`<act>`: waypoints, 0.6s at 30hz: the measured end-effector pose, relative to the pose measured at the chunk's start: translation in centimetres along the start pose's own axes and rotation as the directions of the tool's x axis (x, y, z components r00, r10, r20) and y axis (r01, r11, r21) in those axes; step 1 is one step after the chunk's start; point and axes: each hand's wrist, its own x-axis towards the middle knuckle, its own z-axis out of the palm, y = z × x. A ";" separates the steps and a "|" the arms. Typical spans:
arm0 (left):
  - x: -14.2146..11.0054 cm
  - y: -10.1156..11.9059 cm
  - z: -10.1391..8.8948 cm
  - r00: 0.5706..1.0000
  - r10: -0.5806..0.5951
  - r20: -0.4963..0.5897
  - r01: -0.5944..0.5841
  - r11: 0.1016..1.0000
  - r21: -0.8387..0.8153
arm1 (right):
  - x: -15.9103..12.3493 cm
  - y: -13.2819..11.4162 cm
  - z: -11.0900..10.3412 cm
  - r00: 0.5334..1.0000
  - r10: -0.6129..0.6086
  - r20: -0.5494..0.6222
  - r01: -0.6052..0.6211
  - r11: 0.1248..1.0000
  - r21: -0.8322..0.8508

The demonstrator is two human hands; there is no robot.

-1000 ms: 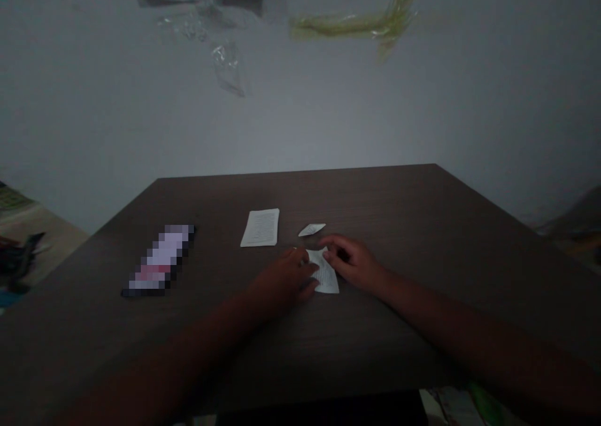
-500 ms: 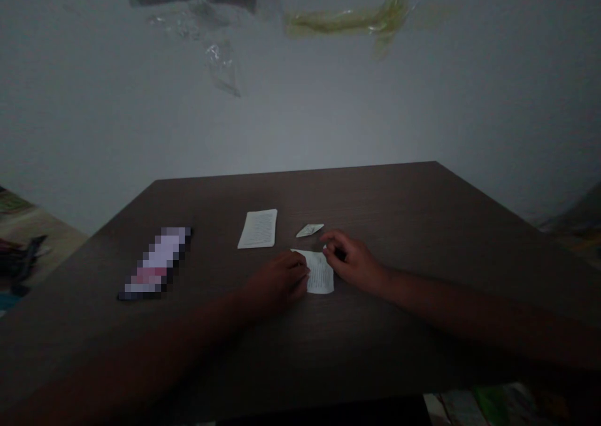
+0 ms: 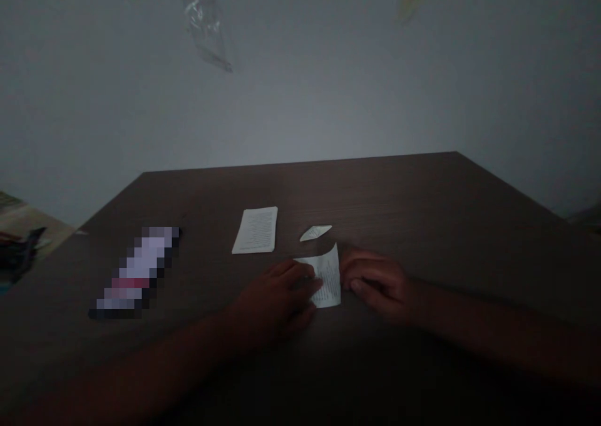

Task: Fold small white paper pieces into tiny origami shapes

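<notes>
A small printed sheet of paper (image 3: pixel 331 282) lies on the table, its far right corner curling up. My left hand (image 3: pixel 282 294) rests on the left part of this sheet, fingers stretched out over the print. Right beside the sheet's other edge is my right hand (image 3: pixel 375 282), closed with its fingers curled in. Whether it pinches anything is hidden. Just beyond the sheet sits a small folded paper piece (image 3: pixel 315 232), pointed at its ends. Farther left is a stack of printed paper sheets (image 3: pixel 256 230).
A phone (image 3: pixel 138 269) with a blurred-out screen lies on the left of the brown table (image 3: pixel 375 194). Behind the table rises a pale wall (image 3: pixel 328 88) with a strip of clear plastic tape (image 3: pixel 206 28). Dark items (image 3: pixel 19 250) are beyond the left edge.
The view has tipped down a little. My right hand has come down from above the sheet to its right edge, fingers now curled. My left fingers have spread flatter over the paper.
</notes>
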 end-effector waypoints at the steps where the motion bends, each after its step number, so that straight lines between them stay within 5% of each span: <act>1: 0.0 0.0 -0.1 1.000 0.005 0.006 -0.005 1.000 -0.004 | 0.1 -0.3 0.0 0.999 -0.030 0.024 0.031 0.999 -0.022; 7: 0.5 0.4 -0.9 0.999 -0.017 0.044 0.019 0.999 -0.032 | 0.3 -1.1 0.0 0.996 -0.078 0.036 0.082 0.988 -0.127; 13: 0.4 0.2 -0.8 1.000 0.004 0.009 -0.004 0.998 -0.058 | 0.1 -0.8 0.7 0.996 0.054 -0.067 -0.075 0.933 -0.351; 18: 0.4 -0.1 -0.8 1.000 0.025 0.007 -0.025 0.999 -0.045 | 0.0 -0.4 0.9 0.992 0.128 -0.014 -0.116 0.843 -0.525</act>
